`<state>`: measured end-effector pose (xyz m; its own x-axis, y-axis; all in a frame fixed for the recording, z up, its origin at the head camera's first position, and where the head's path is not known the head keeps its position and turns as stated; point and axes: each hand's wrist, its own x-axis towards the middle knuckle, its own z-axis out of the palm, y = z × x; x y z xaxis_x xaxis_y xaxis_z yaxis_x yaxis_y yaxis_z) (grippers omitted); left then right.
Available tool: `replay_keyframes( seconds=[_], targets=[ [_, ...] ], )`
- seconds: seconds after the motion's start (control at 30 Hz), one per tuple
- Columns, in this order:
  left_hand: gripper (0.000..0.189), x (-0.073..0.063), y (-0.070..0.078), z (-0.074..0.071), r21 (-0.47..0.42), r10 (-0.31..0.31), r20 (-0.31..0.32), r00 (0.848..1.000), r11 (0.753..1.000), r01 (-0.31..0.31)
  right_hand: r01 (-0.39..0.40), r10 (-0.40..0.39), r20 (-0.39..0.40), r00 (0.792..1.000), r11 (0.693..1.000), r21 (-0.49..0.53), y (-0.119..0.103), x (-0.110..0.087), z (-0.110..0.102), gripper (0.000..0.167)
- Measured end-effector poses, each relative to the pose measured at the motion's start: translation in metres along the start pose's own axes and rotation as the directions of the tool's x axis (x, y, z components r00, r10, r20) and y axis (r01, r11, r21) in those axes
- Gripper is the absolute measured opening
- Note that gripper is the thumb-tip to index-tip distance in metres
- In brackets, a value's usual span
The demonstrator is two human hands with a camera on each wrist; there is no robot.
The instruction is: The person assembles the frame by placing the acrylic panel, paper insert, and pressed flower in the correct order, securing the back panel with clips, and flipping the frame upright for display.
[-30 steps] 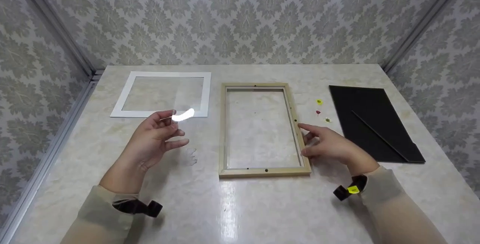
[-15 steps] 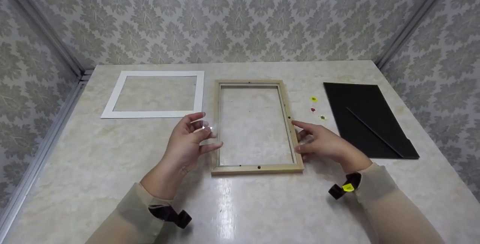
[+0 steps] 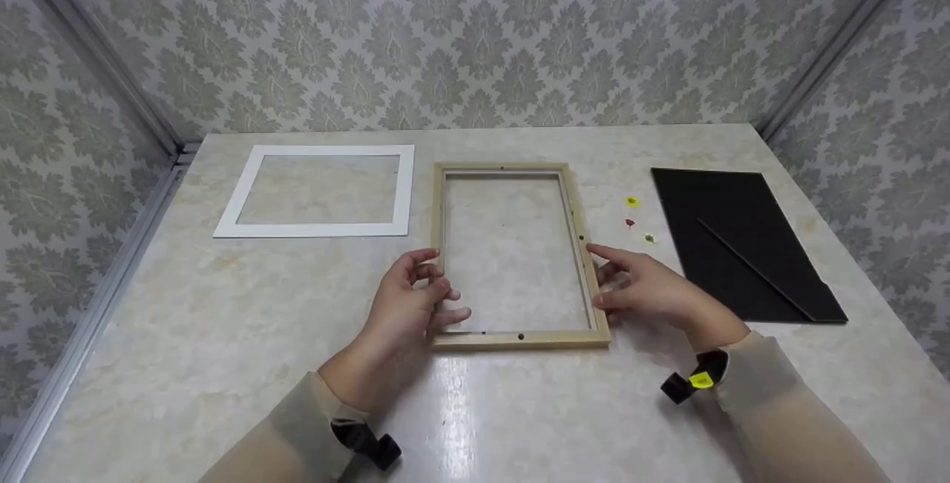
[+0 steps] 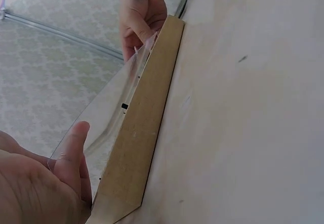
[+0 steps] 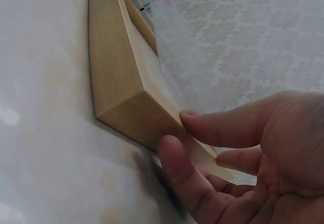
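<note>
A pale wooden picture frame point(image 3: 521, 338) lies on the table between both hands. My left hand point(image 3: 407, 305) pinches a clear plastic sheet point(image 4: 109, 100) between thumb and fingers. The sheet slopes over the frame in both wrist views; from the head it is almost invisible. Beside the frame's right side is my right hand point(image 3: 653, 290). Its thumb and fingers grip the edge; in the right wrist view the thumb tip touches the upper edge of the wood.
A white mat point(image 3: 319, 230) with a rectangular opening lies at the back left. Small yellow point(image 3: 631, 202), red point(image 3: 630, 223) and white flowers point(image 3: 649, 238) sit right of the frame. Beyond them is a black backing board point(image 3: 712, 208) with a narrow strip on it. Patterned walls enclose the table.
My left hand has moved right with the clear sheet, from in front of the white mat to over the frame's left side. My right hand stays at the frame.
</note>
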<state>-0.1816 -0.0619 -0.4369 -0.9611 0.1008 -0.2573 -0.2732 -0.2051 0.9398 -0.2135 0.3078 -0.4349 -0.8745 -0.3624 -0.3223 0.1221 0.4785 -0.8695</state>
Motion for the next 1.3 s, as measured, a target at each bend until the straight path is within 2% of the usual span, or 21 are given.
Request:
replay_keyframes(
  seconds=[0.1, 0.3, 0.4, 0.47, 0.53, 0.6, 0.7, 0.77, 1.03, 1.1, 1.3],
  targets=[
    [0.054, 0.0, 0.0, 0.002, 0.005, 0.017, -0.001, 1.0, 1.0, -0.017, -0.003, 0.003, -0.002, 1.0, 1.0, 0.003, 0.0, 0.0, -0.001, 0.099],
    [0.056, -0.001, -0.003, 0.002, 0.005, 0.001, 0.005, 1.0, 1.0, -0.001, 0.007, -0.007, -0.004, 1.0, 1.0, -0.013, 0.003, 0.0, 0.0, 0.099],
    [0.063, -0.002, -0.004, 0.001, 0.019, -0.01, 0.015, 1.0, 1.0, 0.01, 0.004, -0.004, -0.002, 1.0, 1.0, -0.008, 0.003, 0.001, 0.001, 0.1],
    [0.068, -0.002, -0.004, -0.001, 0.054, -0.011, 0.022, 1.0, 0.998, 0.01, 0.008, -0.008, 0.0, 1.0, 1.0, -0.013, 0.003, 0.001, 0.0, 0.1],
    [0.071, 0.0, -0.004, -0.004, 0.141, 0.018, 0.027, 0.999, 0.99, -0.021, 0.005, -0.005, -0.004, 1.0, 1.0, -0.018, 0.003, 0.001, 0.0, 0.1],
    [0.07, 0.001, -0.004, -0.007, 0.25, 0.07, 0.035, 0.997, 0.965, -0.076, 0.007, -0.007, -0.003, 1.0, 1.0, -0.022, 0.003, 0.001, -0.001, 0.099],
    [0.065, 0.005, -0.006, -0.011, 0.397, 0.148, 0.042, 0.988, 0.905, -0.152, 0.004, -0.004, -0.007, 1.0, 1.0, -0.027, 0.002, 0.0, -0.001, 0.099],
    [0.065, 0.007, -0.007, -0.014, 0.451, 0.17, 0.044, 0.985, 0.876, -0.171, 0.004, -0.005, -0.007, 1.0, 1.0, -0.028, 0.002, 0.0, -0.001, 0.099],
    [0.067, 0.01, -0.01, -0.017, 0.612, 0.156, 0.08, 0.985, 0.772, -0.172, 0.02, -0.02, 0.004, 1.0, 1.0, -0.018, 0.001, 0.0, 0.0, 0.099],
    [0.069, 0.01, -0.009, -0.016, 0.633, 0.151, 0.097, 0.984, 0.753, -0.178, 0.02, -0.02, 0.002, 1.0, 1.0, -0.015, 0.001, 0.0, 0.0, 0.099],
    [0.075, 0.006, -0.008, -0.015, 0.667, 0.123, 0.127, 0.984, 0.724, -0.177, 0.025, -0.025, 0.001, 1.0, 0.999, -0.021, 0.002, 0.0, -0.001, 0.099]
  ],
)
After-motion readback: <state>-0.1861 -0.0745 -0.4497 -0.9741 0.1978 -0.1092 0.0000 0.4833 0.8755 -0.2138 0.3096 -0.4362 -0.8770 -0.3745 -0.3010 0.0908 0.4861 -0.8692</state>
